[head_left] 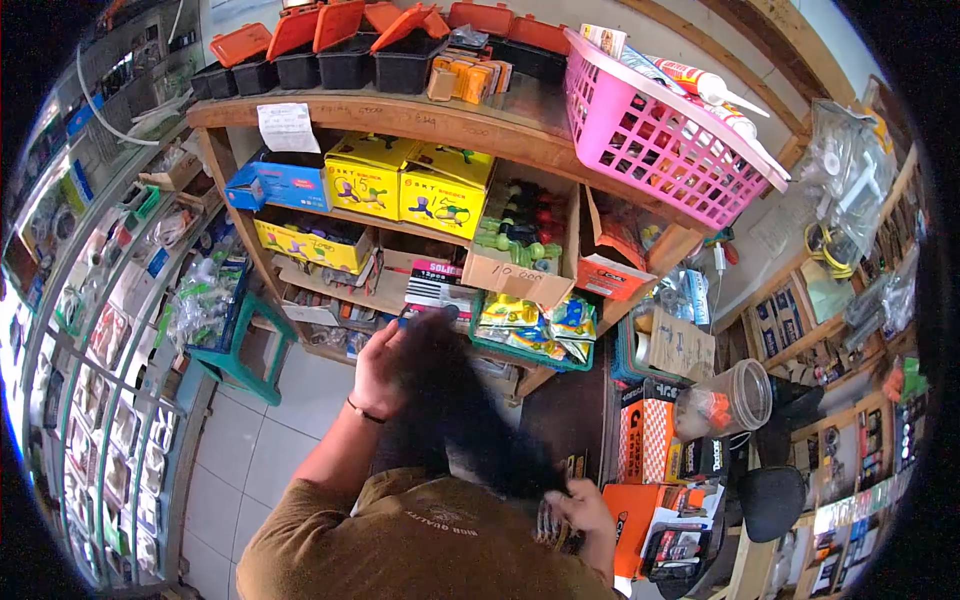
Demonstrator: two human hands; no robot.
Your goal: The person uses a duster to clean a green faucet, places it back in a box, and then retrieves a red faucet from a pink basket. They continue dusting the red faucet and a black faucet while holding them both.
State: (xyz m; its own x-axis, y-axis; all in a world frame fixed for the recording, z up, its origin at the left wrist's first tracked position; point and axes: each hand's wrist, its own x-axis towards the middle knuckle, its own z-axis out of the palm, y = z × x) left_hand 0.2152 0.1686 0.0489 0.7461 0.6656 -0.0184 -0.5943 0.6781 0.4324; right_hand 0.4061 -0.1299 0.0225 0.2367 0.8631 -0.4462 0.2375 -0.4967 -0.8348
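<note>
A dark, nearly black cloth [460, 410], smeared by motion, stretches slantwise across the front of my body. At its upper end my left hand [382, 372], with a thin band at the wrist, is closed on it in front of the shelf. My right hand [585, 508] grips the lower end, low at the right beside my brown shirt [430, 545]. Close below the right hand, some thin shiny pieces [550, 525] show partly behind it.
A wooden shelf [400, 115] ahead holds yellow boxes [445, 190], a pink basket [660, 140] and black bins with orange lids [345, 60]. Left are a green stool [250, 350] and a glass display case [110, 400]; right, a clear jar [735, 400] and orange boxes [640, 520].
</note>
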